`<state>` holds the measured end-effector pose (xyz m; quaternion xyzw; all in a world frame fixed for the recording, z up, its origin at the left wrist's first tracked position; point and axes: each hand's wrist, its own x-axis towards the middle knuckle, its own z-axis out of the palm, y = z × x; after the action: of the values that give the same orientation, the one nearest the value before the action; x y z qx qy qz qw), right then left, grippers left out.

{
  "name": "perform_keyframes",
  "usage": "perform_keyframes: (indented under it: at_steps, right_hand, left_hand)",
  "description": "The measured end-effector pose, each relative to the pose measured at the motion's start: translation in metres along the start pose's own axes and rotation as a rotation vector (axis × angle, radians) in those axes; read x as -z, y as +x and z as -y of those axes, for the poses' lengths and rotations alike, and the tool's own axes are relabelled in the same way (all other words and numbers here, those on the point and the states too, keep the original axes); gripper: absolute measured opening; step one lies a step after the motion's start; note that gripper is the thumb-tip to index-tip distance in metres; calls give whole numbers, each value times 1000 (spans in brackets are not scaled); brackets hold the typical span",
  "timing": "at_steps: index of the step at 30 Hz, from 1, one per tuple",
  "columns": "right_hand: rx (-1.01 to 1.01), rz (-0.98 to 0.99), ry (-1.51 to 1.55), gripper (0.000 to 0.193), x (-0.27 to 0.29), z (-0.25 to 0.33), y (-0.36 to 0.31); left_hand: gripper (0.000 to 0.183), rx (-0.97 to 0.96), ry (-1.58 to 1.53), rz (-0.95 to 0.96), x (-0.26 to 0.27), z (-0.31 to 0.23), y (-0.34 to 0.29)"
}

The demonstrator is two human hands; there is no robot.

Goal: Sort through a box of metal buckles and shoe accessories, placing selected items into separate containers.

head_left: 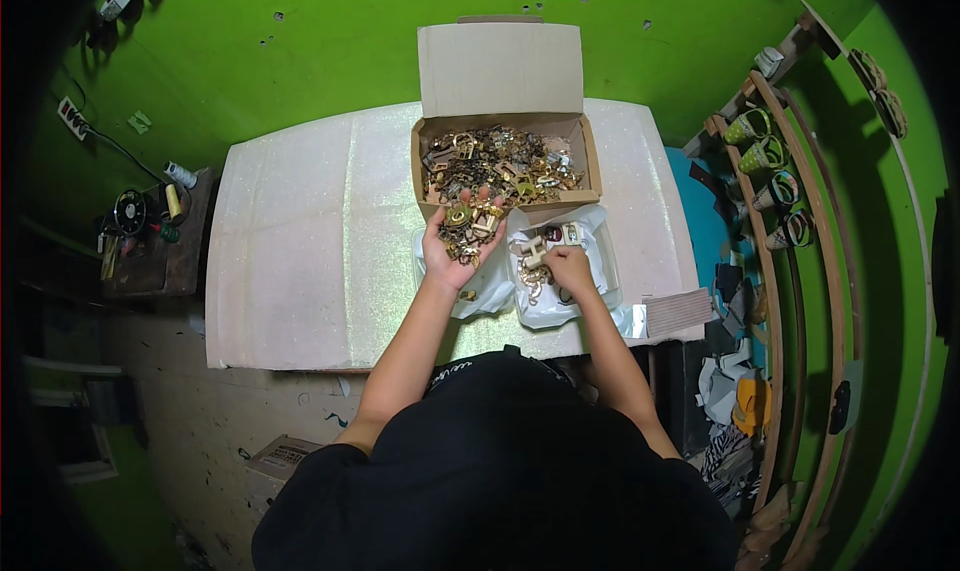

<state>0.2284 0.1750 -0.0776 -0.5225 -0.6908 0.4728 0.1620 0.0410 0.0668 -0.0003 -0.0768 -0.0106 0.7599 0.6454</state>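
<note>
Metal buckles [468, 226], gold and dark, lay in a little heap on the left hand [458, 246]. That hand was palm up, with its fingers spread wide, so its grip was open like a plate. It hovered at the front edge of the cardboard box [590, 156], above the surface [300, 251].

Far to the left, a small dark side table [185, 256] held spools of thread [180, 176] and other small bits. The big surface was pale and sparkly, and its left half was bare.

In the middle sat the cardboard box with its flap standing up at the back. It was full of more buckles [500, 161].

Just right of the left hand, the right hand [570, 269] was pressed together, pinching a gold buckle piece [533, 261]. It was over a clear plastic bag [590, 241] that lay on the surface in front of the box. A few gold pieces [535, 289] lay on the bag.

On the far right, a curved wooden rack [775, 211] stood by the green wall [300, 51], with sandals [765, 156] on its shelves.
</note>
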Motion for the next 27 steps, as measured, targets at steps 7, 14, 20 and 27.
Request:
perform_keyframes:
  at_steps: [7, 14, 20, 27]
  right_hand:
    - [116, -96, -278, 23, -4, 24, -24]
    - [671, -159, 14, 20, 4, 111, -59]
    - [511, -185, -27, 25, 0, 129, -52]
    - [502, -247, -27, 20, 4, 137, -49]
  left_hand:
    - [37, 30, -9, 7, -2, 3, -6]
    - [38, 75, 18, 14, 0, 9, -5]
    - [40, 88, 146, 36, 0, 13, -5]
    - [39, 113, 102, 4, 2, 11, -3]
